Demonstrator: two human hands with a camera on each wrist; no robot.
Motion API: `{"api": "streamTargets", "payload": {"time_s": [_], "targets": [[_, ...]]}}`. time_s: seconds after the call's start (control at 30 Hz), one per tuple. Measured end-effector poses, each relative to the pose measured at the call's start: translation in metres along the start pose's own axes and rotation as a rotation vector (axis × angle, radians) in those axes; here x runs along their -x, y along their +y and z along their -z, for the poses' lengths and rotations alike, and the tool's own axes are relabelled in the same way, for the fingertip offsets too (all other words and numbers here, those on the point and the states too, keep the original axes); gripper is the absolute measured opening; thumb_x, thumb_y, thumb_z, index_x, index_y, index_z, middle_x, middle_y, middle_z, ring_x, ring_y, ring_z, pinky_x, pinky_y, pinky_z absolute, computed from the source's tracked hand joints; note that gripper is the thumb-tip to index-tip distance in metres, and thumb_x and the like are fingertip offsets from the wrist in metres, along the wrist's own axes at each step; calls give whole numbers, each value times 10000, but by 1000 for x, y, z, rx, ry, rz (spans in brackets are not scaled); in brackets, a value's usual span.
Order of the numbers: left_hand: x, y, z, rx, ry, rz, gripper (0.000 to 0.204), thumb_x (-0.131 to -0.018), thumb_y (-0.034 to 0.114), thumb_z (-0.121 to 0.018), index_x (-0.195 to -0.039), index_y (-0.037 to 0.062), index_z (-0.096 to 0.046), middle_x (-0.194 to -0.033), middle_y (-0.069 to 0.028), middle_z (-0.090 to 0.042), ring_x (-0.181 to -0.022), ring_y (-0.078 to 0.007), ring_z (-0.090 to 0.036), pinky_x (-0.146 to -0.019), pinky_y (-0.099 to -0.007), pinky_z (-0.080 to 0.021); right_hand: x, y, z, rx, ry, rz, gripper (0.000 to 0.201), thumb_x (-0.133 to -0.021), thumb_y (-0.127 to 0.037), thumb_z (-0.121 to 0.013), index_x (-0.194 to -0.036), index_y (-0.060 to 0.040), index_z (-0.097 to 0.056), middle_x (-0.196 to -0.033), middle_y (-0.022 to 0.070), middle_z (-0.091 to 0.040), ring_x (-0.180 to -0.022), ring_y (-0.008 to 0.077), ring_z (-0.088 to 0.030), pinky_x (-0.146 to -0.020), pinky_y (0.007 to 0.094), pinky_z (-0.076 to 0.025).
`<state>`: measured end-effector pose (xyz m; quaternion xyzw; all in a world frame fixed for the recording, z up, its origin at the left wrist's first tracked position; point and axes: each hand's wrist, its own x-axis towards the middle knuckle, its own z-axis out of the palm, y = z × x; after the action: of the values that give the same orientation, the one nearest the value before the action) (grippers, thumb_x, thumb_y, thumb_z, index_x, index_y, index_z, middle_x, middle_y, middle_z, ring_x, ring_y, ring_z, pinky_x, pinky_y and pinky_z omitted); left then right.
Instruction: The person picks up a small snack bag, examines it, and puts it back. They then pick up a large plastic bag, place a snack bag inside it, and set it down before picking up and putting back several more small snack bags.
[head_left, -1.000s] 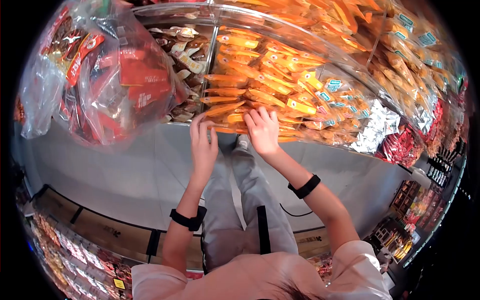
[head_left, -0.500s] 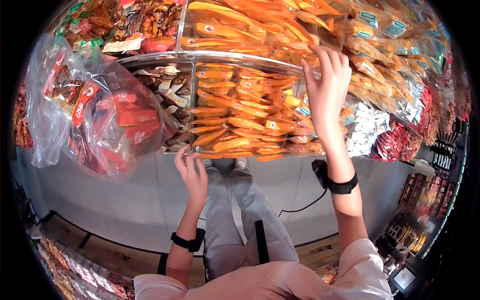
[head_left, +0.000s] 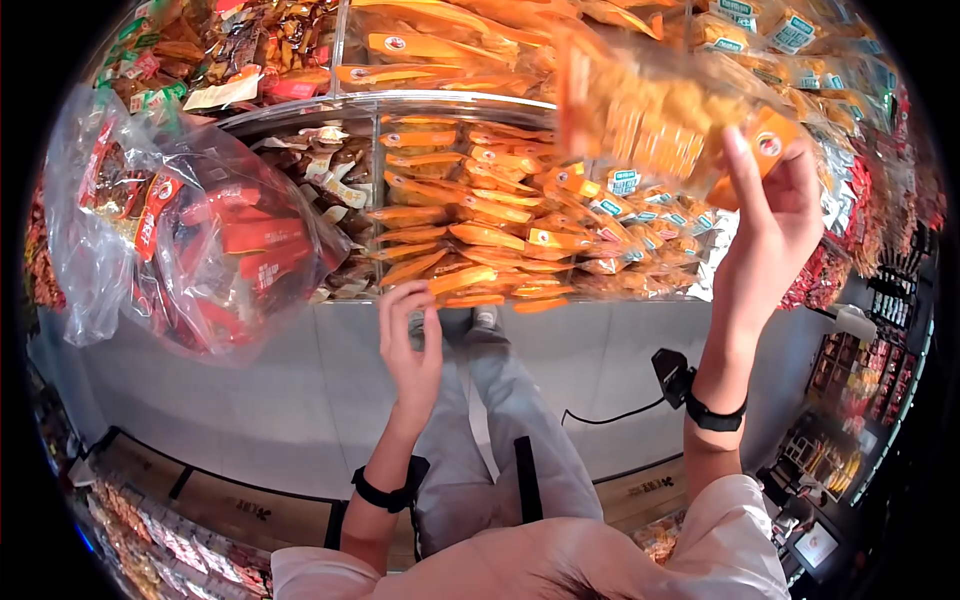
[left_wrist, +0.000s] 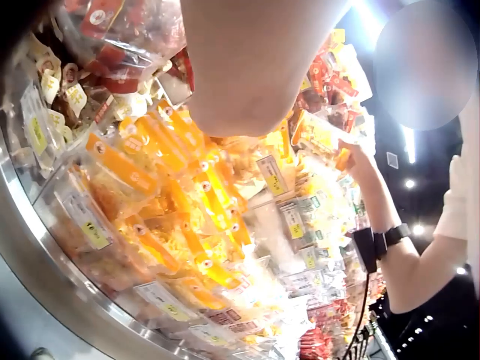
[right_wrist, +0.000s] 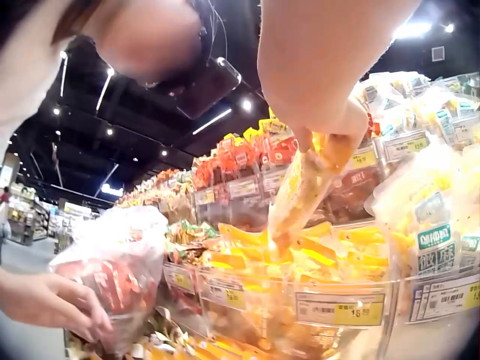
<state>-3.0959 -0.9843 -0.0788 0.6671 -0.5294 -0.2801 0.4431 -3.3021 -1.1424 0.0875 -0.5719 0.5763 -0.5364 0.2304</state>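
One orange-labelled snack packet point(head_left: 655, 125), which was not in the right hand point(head_left: 770, 240) half a second ago, now shows raised in its pinch in the head view, apart from the bins, while the left hand point(head_left: 410, 355), loosely bent and apparently gripping nothing, is at the lower bin's front edge. The left wrist view shows the same pinch from the side; in the right wrist view the packet hangs tilted above other orange packets point(right_wrist: 322, 255), so it is out among no others.

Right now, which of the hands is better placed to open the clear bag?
Probably the left hand: it is nearer the clear bag and seems empty, while the right hand grips a packet farther off.
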Motion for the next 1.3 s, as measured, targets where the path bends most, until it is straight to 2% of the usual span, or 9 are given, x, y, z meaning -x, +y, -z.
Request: {"api": "streamTargets", "payload": {"time_s": [0.17,0.27,0.4,0.7,0.9,0.97,1.03,1.1,1.3], "targets": [[-16,34,-6,966,-239,354,325,-906,44,-541,-1212,-19,-448,-1173,-142,-529,-988,-226,-582,-826,-357,-502,40,19,7,-216,-296,-461,96,-843,-55,-680,-871,-41,-589,-756,-6,-630,-639,30,-538,-602,176,-412],[-15,34,-6,1219,-429,567,381,-887,4,-567,-1237,-27,-419,-1203,-146,-521,-973,-181,-586,-791,-330,-524,79,49,13,-222,-411,-660,102,-849,-43,-669,-899,-35,-581,-779,-6,-634,-676,26,-549,-627,176,-424],[16,17,-16,1023,-524,721,271,-891,14,-582,-1138,-21,-476,-1085,-96,-592,-920,-148,-601,-704,-299,-537,134,67,24,-309,-483,-906,296,-840,-81,-688,-1100,-10,-568,-960,3,-642,-850,62,-578,-737,234,-472],[69,8,-30,868,-865,947,274,-901,105,-603,-1139,35,-486,-918,-62,-624,-675,-114,-599,-610,-246,-479,191,105,76,-221,-740,-1315,373,-792,-139,-746,-1107,-16,-589,-985,30,-659,-867,89,-600,-755,256,-493],[55,1,-50,645,-929,919,264,-888,120,-622,-1117,30,-528,-870,-48,-629,-683,-95,-575,-611,-241,-459,166,112,85,-224,-520,-942,270,-795,2,-705,-1052,19,-625,-977,57,-680,-867,97,-621,-773,272,-515],[43,2,-56,246,-614,311,192,-876,102,-623,-1038,10,-576,-912,-64,-627,-734,-117,-591,-629,-259,-468,142,112,86,88,-464,-579,309,-778,37,-678,-1077,-24,-634,-983,71,-687,-856,157,-648,-782,293,-526],[28,2,-61,-24,-472,28,183,-855,83,-616,-1014,-2,-596,-1024,-109,-598,-911,-238,-581,-771,-316,-467,118,113,83,268,-454,-350,350,-746,57,-677,-1078,-46,-640,-986,79,-688,-858,189,-659,-784,304,-529],[13,3,-69,-131,-423,-137,201,-852,82,-610,-1034,-3,-594,-1067,-127,-582,-980,-279,-559,-827,-338,-455,103,118,71,408,-639,188,343,-693,79,-641,-1019,-27,-652,-987,79,-678,-873,220,-645,-767,322,-520],[4,-10,-99,-467,-430,-239,248,-855,124,-594,-1068,-2,-595,-1190,-146,-503,-1137,-332,-446,-984,-437,-343,113,149,37,481,-777,342,451,-597,62,-579,-1022,-75,-647,-982,78,-650,-836,262,-614,-720,370,-522]]}}
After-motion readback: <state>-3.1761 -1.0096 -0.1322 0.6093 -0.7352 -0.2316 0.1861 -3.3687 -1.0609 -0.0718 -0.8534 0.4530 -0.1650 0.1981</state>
